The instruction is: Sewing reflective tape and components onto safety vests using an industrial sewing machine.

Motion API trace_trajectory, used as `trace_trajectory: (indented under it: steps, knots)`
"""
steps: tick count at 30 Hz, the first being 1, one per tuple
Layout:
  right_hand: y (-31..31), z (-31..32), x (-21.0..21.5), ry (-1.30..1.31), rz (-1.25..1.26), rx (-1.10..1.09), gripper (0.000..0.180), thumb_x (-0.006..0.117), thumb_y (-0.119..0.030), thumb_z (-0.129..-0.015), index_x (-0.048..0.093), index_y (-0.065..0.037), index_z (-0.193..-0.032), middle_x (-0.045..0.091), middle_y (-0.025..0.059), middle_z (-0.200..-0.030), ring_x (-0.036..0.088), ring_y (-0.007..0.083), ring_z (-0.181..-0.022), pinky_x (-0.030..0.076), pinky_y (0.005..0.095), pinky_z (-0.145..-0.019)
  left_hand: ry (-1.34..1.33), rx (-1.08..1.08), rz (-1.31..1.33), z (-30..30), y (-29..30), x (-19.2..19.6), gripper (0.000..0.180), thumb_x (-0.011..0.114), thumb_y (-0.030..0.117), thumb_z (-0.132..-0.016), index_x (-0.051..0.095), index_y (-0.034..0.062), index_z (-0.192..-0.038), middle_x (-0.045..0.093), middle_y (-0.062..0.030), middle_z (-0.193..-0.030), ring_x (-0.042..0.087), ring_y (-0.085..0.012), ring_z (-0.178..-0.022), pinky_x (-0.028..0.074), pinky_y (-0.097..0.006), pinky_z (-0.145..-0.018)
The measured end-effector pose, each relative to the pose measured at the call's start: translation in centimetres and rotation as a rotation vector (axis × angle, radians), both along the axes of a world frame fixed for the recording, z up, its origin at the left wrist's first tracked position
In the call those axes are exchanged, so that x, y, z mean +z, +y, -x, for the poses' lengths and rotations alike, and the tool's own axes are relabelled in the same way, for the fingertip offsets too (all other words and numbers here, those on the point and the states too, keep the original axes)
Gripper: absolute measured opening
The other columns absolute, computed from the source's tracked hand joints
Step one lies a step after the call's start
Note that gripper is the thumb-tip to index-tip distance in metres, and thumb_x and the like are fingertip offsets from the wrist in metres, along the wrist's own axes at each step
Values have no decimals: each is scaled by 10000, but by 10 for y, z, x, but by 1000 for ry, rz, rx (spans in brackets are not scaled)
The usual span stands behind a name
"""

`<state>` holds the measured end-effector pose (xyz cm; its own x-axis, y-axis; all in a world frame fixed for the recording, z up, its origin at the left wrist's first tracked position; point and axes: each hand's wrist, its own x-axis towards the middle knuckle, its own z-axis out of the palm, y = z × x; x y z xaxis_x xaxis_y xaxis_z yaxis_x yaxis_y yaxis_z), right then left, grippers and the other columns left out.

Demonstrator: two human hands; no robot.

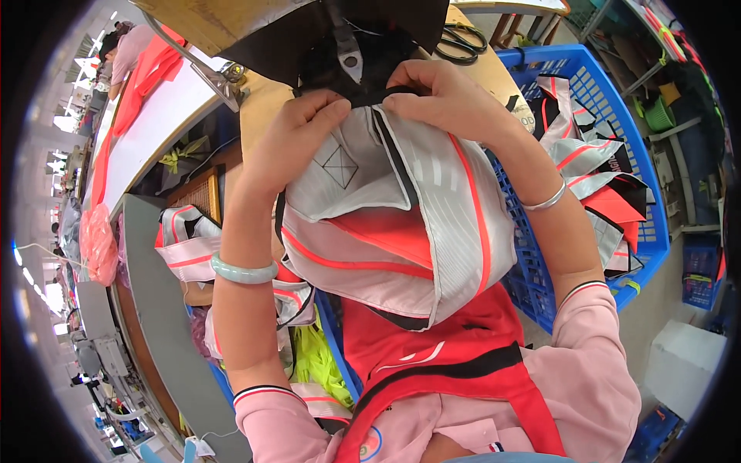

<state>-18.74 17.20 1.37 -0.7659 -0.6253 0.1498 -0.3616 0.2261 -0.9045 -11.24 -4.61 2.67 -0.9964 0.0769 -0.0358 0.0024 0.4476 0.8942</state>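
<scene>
A light grey fabric bag (463, 239) with coral-red piping and black trim hangs between my hands, bulging toward my lap. My left hand (305, 131) pinches its black top edge on the left. On the right, my right hand (444, 96) is closed on the same black strip, fingers curled over it. Just beyond the strip, a pointed metal machine part (350, 63) comes down from a dark machine housing (262, 42). The spot under its tip is dark and partly hidden by the bag edge and my fingers.
Black-handled scissors (461, 42) lie on the wooden tabletop, beyond my right hand. A blue plastic basket (652, 208) at the right holds several grey and red bag pieces. More bag pieces (189, 239) and yellow-green strips (316, 359) sit at the lower left. Another person (127, 54) is far left.
</scene>
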Motion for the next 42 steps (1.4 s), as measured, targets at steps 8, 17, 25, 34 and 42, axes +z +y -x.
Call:
trace_trajectory:
  steps: [8, 17, 25, 34, 42]
  knots:
    - [-6, 9, 2, -75, 11, 38, 266, 657, -240, -834, 631, -3, -952, 599, -12, -802, 526, 47, -748, 430, 205, -676, -1, 43, -9, 6, -3, 2, 295, 550, 259, -951, 621, -16, -1031, 574, 7, -840, 480, -76, -809, 410, -228, -733]
    - [-9, 14, 5, -132, 49, 47, 267, 654, -246, -849, 640, -15, -983, 628, -9, -843, 548, 33, -786, 440, 192, -704, -23, 43, -16, 12, -10, 7, 317, 557, 295, -942, 625, -2, -1029, 591, 4, -848, 495, -77, -811, 414, -228, -750]
    - [-10, 19, 0, -78, 53, 37, 255, 642, -239, -857, 642, -17, -984, 628, -11, -845, 558, 40, -781, 440, 190, -708, 1, 106, -69, 14, -11, -3, 351, 579, 320, -925, 625, -6, -1049, 598, -5, -855, 509, -83, -813, 422, -227, -751]
    - [39, 12, 21, 73, -20, -26, 225, 650, -189, -830, 642, -11, -967, 628, 4, -862, 575, 78, -816, 460, 241, -726, 0, 151, -124, -4, -28, -9, 262, 556, 228, -959, 603, -2, -1074, 588, 33, -905, 520, -51, -858, 432, -205, -801]
    - [25, -150, 16, 971, -402, 374, 200, 631, -202, -762, 660, -36, -870, 638, 125, -988, 643, 244, -818, 490, 291, -668, -243, -334, -44, -31, 57, -4, 169, 549, 206, -935, 569, 40, -954, 479, 35, -751, 461, -47, -678, 408, -204, -608]
